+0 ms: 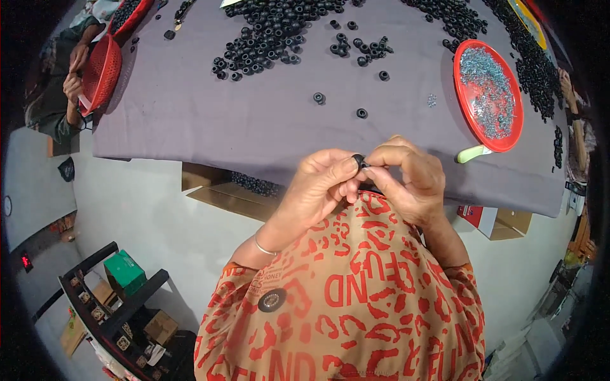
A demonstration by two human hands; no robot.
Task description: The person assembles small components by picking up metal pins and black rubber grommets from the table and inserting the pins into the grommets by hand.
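Note:
My left hand (318,184) and my right hand (410,174) meet in front of my chest, just off the near edge of the grey-covered table (190,114). Together their fingertips pinch one small black rubber ring (359,161). Both hands are closed around it, thumbs and forefingers touching. A silver bangle sits on my left wrist. Loose black rings (273,32) lie in a large heap at the far middle of the table, and two single ones (319,98) lie closer to me.
A red plate (489,95) with small silvery metal parts and a green handle lies at the right. More black rings (534,63) run along the right edge. Another person's hands hold a red colander (101,73) at far left. An open cardboard box (222,190) stands under the table.

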